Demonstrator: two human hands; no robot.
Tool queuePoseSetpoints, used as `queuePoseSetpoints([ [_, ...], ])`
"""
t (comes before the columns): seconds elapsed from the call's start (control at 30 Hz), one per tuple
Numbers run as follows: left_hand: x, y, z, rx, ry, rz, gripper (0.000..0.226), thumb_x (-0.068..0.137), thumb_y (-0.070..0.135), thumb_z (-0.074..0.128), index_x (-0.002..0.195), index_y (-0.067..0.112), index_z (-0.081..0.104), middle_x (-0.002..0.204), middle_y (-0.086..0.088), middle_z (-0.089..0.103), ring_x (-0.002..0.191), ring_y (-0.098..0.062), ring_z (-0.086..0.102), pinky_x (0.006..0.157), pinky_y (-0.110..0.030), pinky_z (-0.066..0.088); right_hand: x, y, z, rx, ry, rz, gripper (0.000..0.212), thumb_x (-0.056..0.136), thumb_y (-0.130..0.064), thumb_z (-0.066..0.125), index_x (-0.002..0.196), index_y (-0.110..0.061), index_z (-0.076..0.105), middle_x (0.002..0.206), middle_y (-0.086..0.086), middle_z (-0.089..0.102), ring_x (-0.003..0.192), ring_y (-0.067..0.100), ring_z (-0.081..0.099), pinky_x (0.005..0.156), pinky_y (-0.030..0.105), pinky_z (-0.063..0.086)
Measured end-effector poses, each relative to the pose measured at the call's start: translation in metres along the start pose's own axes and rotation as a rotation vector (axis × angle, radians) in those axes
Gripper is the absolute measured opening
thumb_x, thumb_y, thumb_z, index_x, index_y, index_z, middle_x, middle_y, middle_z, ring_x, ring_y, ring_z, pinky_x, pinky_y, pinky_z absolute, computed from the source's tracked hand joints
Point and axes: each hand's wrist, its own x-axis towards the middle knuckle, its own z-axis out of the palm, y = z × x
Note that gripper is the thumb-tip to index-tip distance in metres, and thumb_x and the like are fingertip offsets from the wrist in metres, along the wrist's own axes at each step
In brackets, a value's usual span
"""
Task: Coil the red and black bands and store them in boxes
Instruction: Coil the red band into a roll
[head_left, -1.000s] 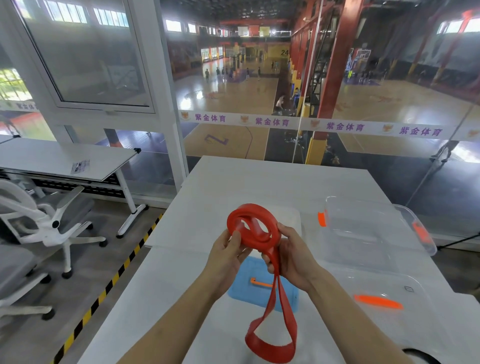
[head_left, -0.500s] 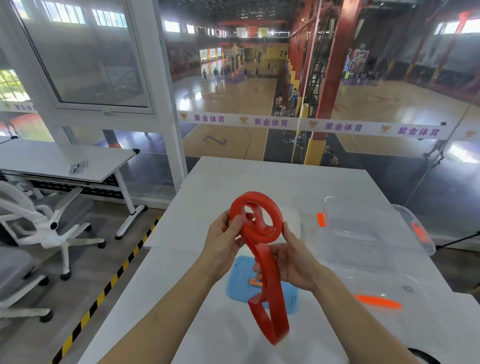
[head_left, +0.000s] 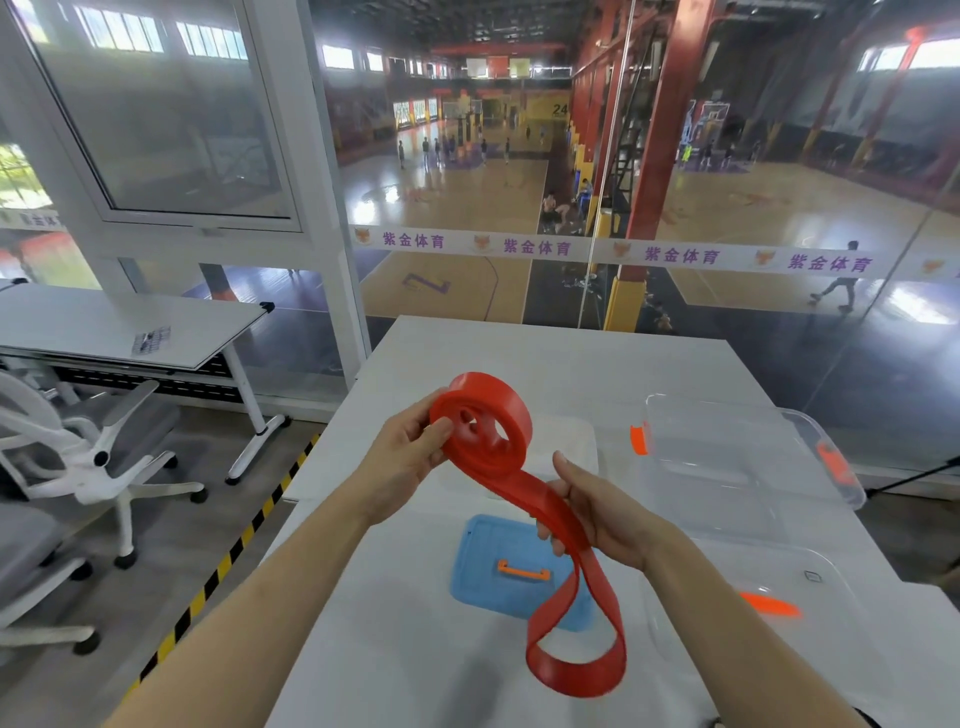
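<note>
The red band (head_left: 498, 410) is partly rolled into a coil held above the white table (head_left: 519, 358). My left hand (head_left: 410, 457) grips the coil at its left side, thumb on the face. My right hand (head_left: 597, 512) pinches the flat tail just below the coil; the tail runs down and ends in a loose loop near the table. A clear box (head_left: 727, 457) with orange latches stands open to the right. A blue lid (head_left: 488, 566) with an orange handle lies under the tail. No black band is visible apart from a dark edge at the bottom right.
A clear lid (head_left: 810, 623) with an orange handle lies at the near right. A whitish flat box or lid (head_left: 566, 441) sits behind the coil. Left of the table are a yellow-black floor stripe, white office chairs (head_left: 78, 457) and another desk. Glass wall ahead.
The coil has tilted so its flat face shows more. My right hand slid down the tail, away from the coil, and the hanging loop swung right.
</note>
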Motion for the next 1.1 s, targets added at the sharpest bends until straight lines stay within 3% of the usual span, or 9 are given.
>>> queuePoseSetpoints([
  [0.1, 0.001, 0.007, -0.007, 0.273, -0.115, -0.011, 0.043, 0.102, 0.022, 0.059, 0.143, 0.031, 0.056, 0.126, -0.004, 0.070, 0.123, -0.025, 0.062, 0.109, -0.039, 0.048, 0.000, -0.006, 0.000, -0.020, 0.028, 0.006, 0.091, 0.078, -0.087, 0.051, 0.098, -0.002, 0.074, 0.083, 0.019, 0.071, 0.058, 0.024, 0.066, 0.060, 0.030, 0.056],
  [0.2, 0.003, 0.012, -0.005, 0.510, -0.206, -0.007, 0.043, 0.101, 0.018, 0.061, 0.133, 0.047, 0.054, 0.126, 0.016, 0.067, 0.123, -0.005, 0.060, 0.105, -0.024, 0.045, 0.003, -0.006, 0.001, -0.080, 0.054, 0.064, 0.105, 0.078, -0.096, 0.043, 0.109, -0.003, 0.079, 0.090, 0.022, 0.072, 0.066, 0.027, 0.066, 0.067, 0.032, 0.058],
  [0.37, 0.009, 0.016, 0.002, 0.865, -0.389, 0.056, 0.047, 0.097, 0.038, 0.059, 0.143, 0.035, 0.049, 0.129, 0.010, 0.058, 0.120, -0.009, 0.055, 0.105, -0.030, 0.046, 0.002, -0.001, 0.010, -0.109, 0.054, 0.088, 0.108, 0.076, -0.100, 0.038, 0.119, -0.010, 0.078, 0.116, 0.035, 0.070, 0.090, 0.039, 0.065, 0.084, 0.043, 0.058],
  [0.6, 0.012, 0.017, 0.012, 1.000, -0.521, 0.047, 0.047, 0.101, 0.037, 0.060, 0.146, 0.039, 0.047, 0.127, 0.014, 0.052, 0.118, -0.003, 0.050, 0.102, -0.020, 0.042, -0.005, 0.010, 0.019, 0.057, -0.043, 0.088, 0.103, 0.069, -0.096, 0.057, 0.130, -0.014, 0.072, 0.129, 0.037, 0.065, 0.104, 0.045, 0.066, 0.084, 0.047, 0.062],
  [0.73, 0.008, 0.012, 0.015, 0.910, -0.503, 0.034, 0.049, 0.098, 0.041, 0.064, 0.145, 0.043, 0.049, 0.132, 0.015, 0.053, 0.124, -0.005, 0.051, 0.107, -0.023, 0.043, -0.009, 0.014, 0.024, 0.072, -0.011, 0.024, 0.072, 0.086, -0.080, 0.055, 0.126, -0.023, 0.074, 0.123, 0.034, 0.068, 0.097, 0.038, 0.068, 0.078, 0.044, 0.061],
  [0.83, -0.004, -0.004, 0.019, 0.589, -0.294, -0.075, 0.046, 0.101, 0.047, 0.057, 0.145, 0.048, 0.046, 0.147, 0.019, 0.046, 0.136, -0.001, 0.044, 0.115, -0.027, 0.039, -0.012, 0.014, 0.025, -0.028, 0.075, -0.025, 0.078, 0.082, -0.079, 0.061, 0.120, -0.013, 0.076, 0.105, 0.020, 0.076, 0.086, 0.029, 0.072, 0.076, 0.041, 0.061],
  [0.9, -0.012, -0.012, 0.026, 0.360, -0.118, -0.207, 0.038, 0.102, 0.054, 0.049, 0.137, 0.041, 0.055, 0.142, 0.013, 0.052, 0.131, -0.003, 0.050, 0.113, -0.032, 0.043, -0.013, 0.014, 0.026, -0.253, 0.166, -0.083, 0.080, 0.075, -0.081, 0.068, 0.108, -0.009, 0.076, 0.093, 0.013, 0.077, 0.075, 0.023, 0.072, 0.081, 0.047, 0.062],
  [0.97, -0.014, -0.018, 0.029, 0.246, -0.032, -0.330, 0.037, 0.102, 0.054, 0.050, 0.120, 0.027, 0.068, 0.125, -0.002, 0.067, 0.118, -0.016, 0.064, 0.099, -0.032, 0.056, -0.014, 0.014, 0.029, -0.536, 0.283, -0.129, 0.059, 0.073, -0.076, 0.071, 0.101, -0.024, 0.075, 0.088, -0.001, 0.078, 0.073, 0.012, 0.073, 0.087, 0.049, 0.062],
  [1.1, -0.010, -0.017, 0.027, 0.348, -0.045, -0.437, 0.037, 0.098, 0.056, 0.057, 0.116, 0.026, 0.068, 0.109, -0.001, 0.076, 0.100, -0.019, 0.074, 0.090, -0.039, 0.062, -0.021, 0.014, 0.040, -1.041, 0.431, -0.196, 0.069, 0.061, -0.089, 0.069, 0.115, -0.047, 0.062, 0.101, -0.027, 0.071, 0.091, -0.003, 0.067, 0.086, 0.025, 0.055],
])
